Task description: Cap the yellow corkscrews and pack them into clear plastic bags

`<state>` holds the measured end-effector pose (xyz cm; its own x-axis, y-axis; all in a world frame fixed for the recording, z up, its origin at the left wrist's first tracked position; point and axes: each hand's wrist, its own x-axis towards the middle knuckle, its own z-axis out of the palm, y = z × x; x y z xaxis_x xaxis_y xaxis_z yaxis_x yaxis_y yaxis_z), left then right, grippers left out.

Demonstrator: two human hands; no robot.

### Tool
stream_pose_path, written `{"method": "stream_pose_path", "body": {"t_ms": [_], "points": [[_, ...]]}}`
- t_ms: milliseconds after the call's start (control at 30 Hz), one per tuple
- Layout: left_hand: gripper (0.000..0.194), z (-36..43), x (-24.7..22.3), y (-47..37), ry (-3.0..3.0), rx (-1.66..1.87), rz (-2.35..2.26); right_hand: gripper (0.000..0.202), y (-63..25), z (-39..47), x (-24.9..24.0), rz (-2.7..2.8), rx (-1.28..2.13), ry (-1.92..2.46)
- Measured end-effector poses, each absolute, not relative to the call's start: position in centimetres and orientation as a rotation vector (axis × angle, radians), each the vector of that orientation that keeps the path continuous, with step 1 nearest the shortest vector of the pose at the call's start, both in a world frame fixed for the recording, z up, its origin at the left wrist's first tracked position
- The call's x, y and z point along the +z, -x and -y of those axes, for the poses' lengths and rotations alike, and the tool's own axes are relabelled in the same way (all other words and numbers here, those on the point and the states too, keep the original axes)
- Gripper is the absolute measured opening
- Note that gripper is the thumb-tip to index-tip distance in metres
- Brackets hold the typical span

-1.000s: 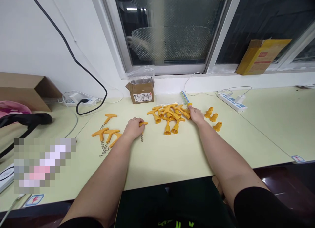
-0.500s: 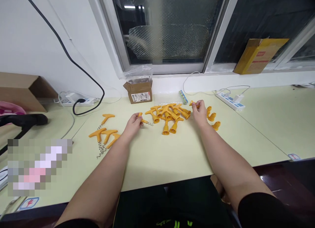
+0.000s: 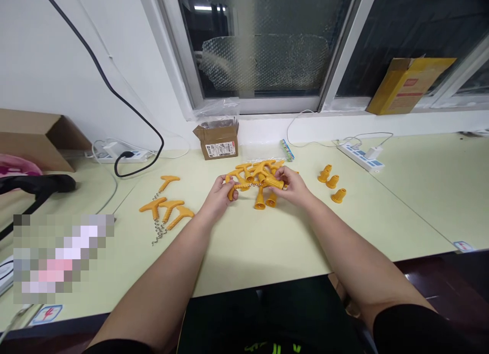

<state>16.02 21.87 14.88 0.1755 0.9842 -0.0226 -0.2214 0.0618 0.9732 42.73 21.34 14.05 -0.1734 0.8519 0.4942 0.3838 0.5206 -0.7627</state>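
Observation:
My left hand (image 3: 223,195) is closed on the yellow T-shaped handle of a corkscrew (image 3: 231,187), its metal spiral pointing right. Facing it, my right hand (image 3: 292,188) pinches a yellow cone-shaped cap (image 3: 273,182), held lengthwise near the spiral's tip. Behind and below both hands lies a pile of yellow handles with caps on them (image 3: 260,198). On the left of the table rest several corkscrews with bare spirals (image 3: 153,206). Three loose yellow caps (image 3: 332,181) stand to the right of my right hand.
A small open cardboard box (image 3: 219,141) and a clear plastic bag (image 3: 260,153) are behind the pile. Power strips lie at the back left (image 3: 139,156) and back right (image 3: 361,156). A black cable (image 3: 95,63) hangs at left.
My right hand has moved left and toward me with a cap, over the pile's right part. My left hand has shifted right with the corkscrew, bringing spiral and cap close together.

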Motion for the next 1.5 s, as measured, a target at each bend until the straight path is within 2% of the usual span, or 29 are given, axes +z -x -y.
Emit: {"method": "stream_pose_path", "body": {"t_ms": [367,933,1067,1333,1500], "points": [[0.041,-22.1,14.3,-16.0,-1.133,1.16,-0.941,0.028,-42.6,-21.2,14.0,1.853,0.651,1.021],[0.058,-20.0,14.9,-17.1,-1.076,0.896,-0.877,0.023,-40.6,-20.3,14.3,1.899,0.754,0.858],[0.058,-19.8,14.8,-17.4,-1.29,1.003,-0.884,0.035,-40.4,-19.8,14.4,1.796,0.975,0.982],[0.054,-19.3,14.9,-17.3,-1.597,1.094,-0.848,0.043,-39.1,-19.1,15.5,1.503,1.421,1.036],[0.052,-19.3,14.8,-16.8,-1.723,1.105,-0.841,0.039,-38.9,-18.5,16.5,1.291,1.707,1.051]]}}
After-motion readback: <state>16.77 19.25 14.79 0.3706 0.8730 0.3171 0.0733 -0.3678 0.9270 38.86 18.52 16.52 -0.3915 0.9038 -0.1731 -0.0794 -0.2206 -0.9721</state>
